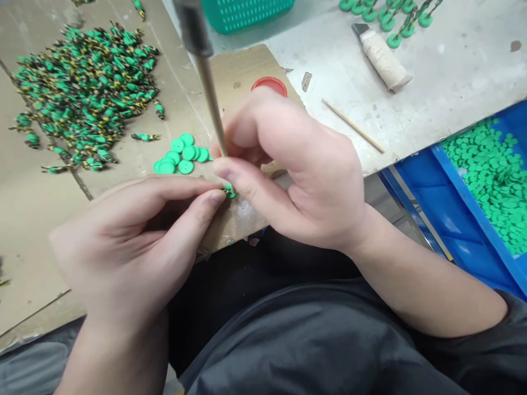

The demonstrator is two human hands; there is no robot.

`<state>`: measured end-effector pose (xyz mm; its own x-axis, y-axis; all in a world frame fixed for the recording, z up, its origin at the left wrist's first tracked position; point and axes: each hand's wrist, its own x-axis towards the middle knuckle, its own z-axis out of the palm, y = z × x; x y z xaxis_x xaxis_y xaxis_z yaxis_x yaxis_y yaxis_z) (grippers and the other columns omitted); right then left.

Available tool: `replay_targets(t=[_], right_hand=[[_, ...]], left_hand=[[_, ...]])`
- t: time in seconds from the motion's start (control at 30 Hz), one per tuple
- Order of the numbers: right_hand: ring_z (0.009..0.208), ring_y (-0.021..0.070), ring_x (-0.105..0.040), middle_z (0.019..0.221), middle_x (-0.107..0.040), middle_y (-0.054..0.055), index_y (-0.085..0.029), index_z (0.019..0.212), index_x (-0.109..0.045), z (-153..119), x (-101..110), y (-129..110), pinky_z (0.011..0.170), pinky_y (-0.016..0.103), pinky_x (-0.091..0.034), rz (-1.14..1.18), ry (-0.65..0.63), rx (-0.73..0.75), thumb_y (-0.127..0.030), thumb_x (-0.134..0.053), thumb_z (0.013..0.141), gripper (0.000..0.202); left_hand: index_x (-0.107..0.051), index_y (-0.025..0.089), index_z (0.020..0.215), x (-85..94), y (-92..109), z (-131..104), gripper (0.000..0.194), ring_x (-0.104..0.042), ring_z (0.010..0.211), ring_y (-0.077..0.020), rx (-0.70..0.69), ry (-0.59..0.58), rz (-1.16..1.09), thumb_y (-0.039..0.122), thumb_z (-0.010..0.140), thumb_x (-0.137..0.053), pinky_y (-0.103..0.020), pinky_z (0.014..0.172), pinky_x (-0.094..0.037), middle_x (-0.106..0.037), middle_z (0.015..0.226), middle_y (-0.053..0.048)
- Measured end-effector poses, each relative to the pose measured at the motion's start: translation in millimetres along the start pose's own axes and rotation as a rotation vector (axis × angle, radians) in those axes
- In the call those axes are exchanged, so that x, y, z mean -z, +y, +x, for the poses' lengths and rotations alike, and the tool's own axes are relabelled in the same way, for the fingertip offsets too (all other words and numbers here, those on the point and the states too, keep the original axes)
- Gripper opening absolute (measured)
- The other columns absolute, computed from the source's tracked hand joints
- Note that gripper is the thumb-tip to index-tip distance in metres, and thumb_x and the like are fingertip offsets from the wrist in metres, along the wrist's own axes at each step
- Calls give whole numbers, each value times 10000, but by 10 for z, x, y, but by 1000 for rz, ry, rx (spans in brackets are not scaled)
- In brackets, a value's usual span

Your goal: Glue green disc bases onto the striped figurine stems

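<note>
the left hand (135, 233) is closed, thumb and fingertip pinching a small green piece (229, 191) just to the near right of the loose green discs (186, 165), the landmark on the counter (436, 99). the right hand (300, 159), right of the discs, grips a dark-topped stick (211, 99) between thumb and fingers; its thumb is beside the piece, though contact cannot be told. left of and beyond the discs lies a pile of green, black and yellow pieces (90, 88); far to their right, a blue bin (447, 216) holds many green parts (494, 181).
</note>
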<state>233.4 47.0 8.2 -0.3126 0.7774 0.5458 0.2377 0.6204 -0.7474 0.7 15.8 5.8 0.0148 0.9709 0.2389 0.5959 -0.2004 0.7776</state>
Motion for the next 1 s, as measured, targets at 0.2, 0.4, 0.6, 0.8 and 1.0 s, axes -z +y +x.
replay_targets(t=[0.2,0.4,0.6,0.8,1.0], right_hand=[[1184,117,-802,1204,-767,-33,-282,1267,-705,-12,-37,-42,1123,243,-672,-58,-54,-74,-316,-584,1278,125],[1089,114,-768,1107,-753,-31,-239,1166,-689,1,-38,-55,1038,223,-667,-25,-38,-2,-208,-577,1266,153],[1148,108,-788,1148,-754,-41,-242,1191,-688,-15,-54,-45,1089,206,-652,-39,-29,-25,-224,-595,1261,119],[1091,87,-780,1101,-770,-41,-232,1164,-702,-20,-58,-18,1050,178,-675,-48,-13,30,-201,-636,1242,107],[1156,44,-851,1109,-828,-160,-288,1044,-753,94,16,-171,1039,147,-660,-33,8,-281,-639,-619,1148,390]], left_hand=[[-970,357,1066,4,9,-4,74,-880,1013,-259,-27,9,23,357,994,-953,-435,1006,-711,-947,1126,24],[-973,369,1113,14,8,-20,144,-883,1015,-265,9,8,14,325,976,-976,-446,1019,-720,-948,1151,22],[-974,386,1117,11,12,-30,192,-876,996,-248,35,15,1,317,940,-1004,-411,998,-712,-944,1151,22],[-972,394,1109,21,9,-28,181,-872,983,-244,38,6,7,313,950,-1004,-413,981,-709,-942,1126,36],[-966,371,1125,10,49,-34,110,-873,1007,-219,44,5,3,374,1015,-954,-423,1074,-722,-937,1164,33]])
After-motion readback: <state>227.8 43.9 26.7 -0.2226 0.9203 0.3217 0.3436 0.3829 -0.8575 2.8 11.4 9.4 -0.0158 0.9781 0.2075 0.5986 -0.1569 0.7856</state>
